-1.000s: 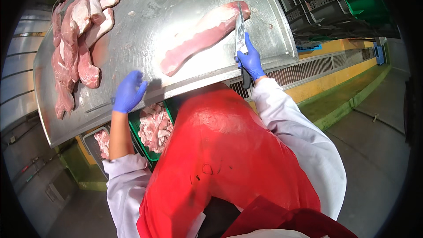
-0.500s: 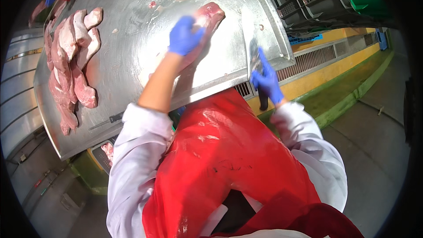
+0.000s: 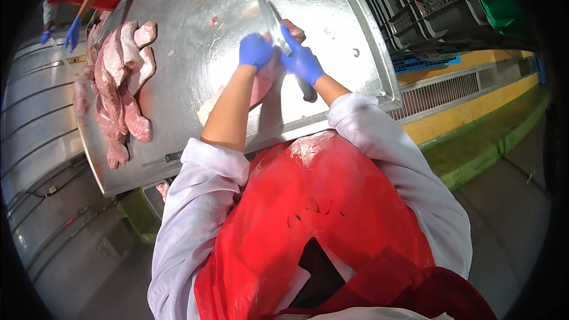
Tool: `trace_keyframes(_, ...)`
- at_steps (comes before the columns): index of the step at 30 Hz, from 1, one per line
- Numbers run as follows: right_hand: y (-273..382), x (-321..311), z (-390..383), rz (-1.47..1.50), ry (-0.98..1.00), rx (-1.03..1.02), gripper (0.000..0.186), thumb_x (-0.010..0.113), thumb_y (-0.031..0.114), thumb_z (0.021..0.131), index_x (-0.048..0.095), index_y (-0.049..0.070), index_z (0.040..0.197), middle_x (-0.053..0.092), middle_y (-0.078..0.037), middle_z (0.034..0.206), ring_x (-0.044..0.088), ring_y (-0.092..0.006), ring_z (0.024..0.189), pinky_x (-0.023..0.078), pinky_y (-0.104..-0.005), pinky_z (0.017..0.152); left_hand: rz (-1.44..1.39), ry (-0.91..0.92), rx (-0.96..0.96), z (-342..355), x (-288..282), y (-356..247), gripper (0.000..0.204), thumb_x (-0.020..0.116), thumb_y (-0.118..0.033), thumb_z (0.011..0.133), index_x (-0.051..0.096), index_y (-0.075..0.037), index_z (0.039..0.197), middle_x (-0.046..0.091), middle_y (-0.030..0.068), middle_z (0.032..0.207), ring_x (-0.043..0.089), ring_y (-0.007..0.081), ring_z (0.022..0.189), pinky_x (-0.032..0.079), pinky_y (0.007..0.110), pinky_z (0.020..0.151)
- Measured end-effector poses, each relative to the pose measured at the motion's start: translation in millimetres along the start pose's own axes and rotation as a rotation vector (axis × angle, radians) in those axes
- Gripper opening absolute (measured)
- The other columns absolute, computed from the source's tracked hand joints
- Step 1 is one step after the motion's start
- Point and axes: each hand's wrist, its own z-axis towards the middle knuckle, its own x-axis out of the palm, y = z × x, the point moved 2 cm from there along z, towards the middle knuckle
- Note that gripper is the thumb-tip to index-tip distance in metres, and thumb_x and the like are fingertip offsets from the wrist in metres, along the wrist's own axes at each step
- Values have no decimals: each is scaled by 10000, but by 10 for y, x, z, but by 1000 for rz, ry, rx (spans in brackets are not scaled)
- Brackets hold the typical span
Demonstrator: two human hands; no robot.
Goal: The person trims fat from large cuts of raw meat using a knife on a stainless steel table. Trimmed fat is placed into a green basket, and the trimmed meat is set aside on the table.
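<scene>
A long piece of raw meat (image 3: 264, 85) lies slantwise on the metal table (image 3: 195, 47) in front of me. My left hand (image 3: 256, 51), in a blue glove, is closed on the upper part of the meat. In my right hand (image 3: 303, 64), also blue-gloved, is a knife (image 3: 268, 16) gripped by its dark handle, index finger stretched along it. Its blade points away from me and crosses over the meat beside my left fingers. Whether the edge touches the meat, I cannot tell. Both hands partly hide the meat.
A pile of raw meat pieces (image 3: 118, 77) lies at the table's left. By the near edge rests a thin black-handled tool (image 3: 172, 157). Dark crates (image 3: 427, 6) stand beyond the right edge. Far left, a co-worker's gloved hand (image 3: 73, 33) holds a thin blade near meat.
My right hand has brought the knife from the table's right edge up and left over the meat. My left hand stays on the meat. The co-worker has come further into view.
</scene>
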Motion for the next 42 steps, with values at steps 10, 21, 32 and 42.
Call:
trace_keyframes(10, 28, 36, -18, -216, 79, -44, 798, 512, 148, 931, 130, 245, 1625, 686, -253, 877, 684, -373, 675, 551, -468, 682, -226, -9, -6, -80, -246, -280, 196, 710, -182, 823, 690, 8, 779, 677, 102, 710, 636, 165, 652, 520, 338, 629)
trace_keyframes(21, -76, 239, 25, -93, 212, -23, 811, 543, 265, 951, 95, 278, 1628, 706, -190, 862, 703, -263, 710, 571, -375, 717, -735, 58, -77, 53, -386, -78, 98, 641, -85, 875, 662, -25, 801, 589, 10, 711, 527, 89, 600, 426, 239, 561)
trace_keyframes(32, -147, 527, -121, -34, 198, -77, 807, 545, 126, 924, 167, 252, 1626, 699, -164, 987, 686, -228, 641, 597, -367, 685, -1073, 126, -81, -44, -568, -6, 69, 617, -41, 911, 613, -55, 844, 551, 9, 723, 470, 81, 574, 388, 231, 526)
trace_keyframes(42, -61, 759, -326, -55, 254, -96, 808, 551, 167, 926, 154, 264, 1623, 697, -173, 891, 691, -249, 654, 598, -382, 712, -1317, 194, -40, -221, -803, 155, 49, 622, -83, 919, 619, -51, 882, 543, 10, 721, 476, 89, 602, 411, 242, 558)
